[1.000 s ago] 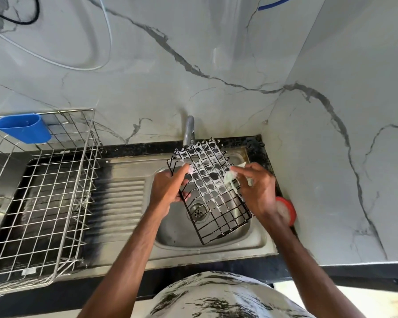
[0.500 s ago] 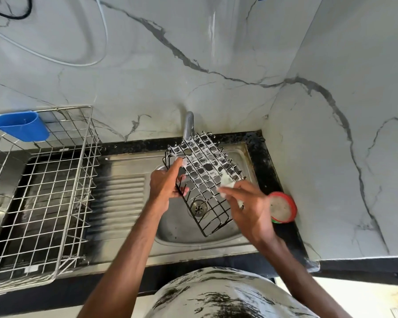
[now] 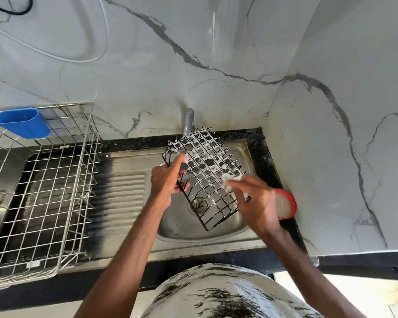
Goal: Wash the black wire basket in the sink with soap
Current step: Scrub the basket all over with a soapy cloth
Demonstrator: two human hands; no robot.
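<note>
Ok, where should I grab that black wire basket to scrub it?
Take the black wire basket by its long left edge, coming from the left, like the left hand does: fingers hook through the open grid there. Its far right edge bristles with wire ends, so probably skip that side.

no readable text, no labels, no brand marks, no numbers anywhere
</note>
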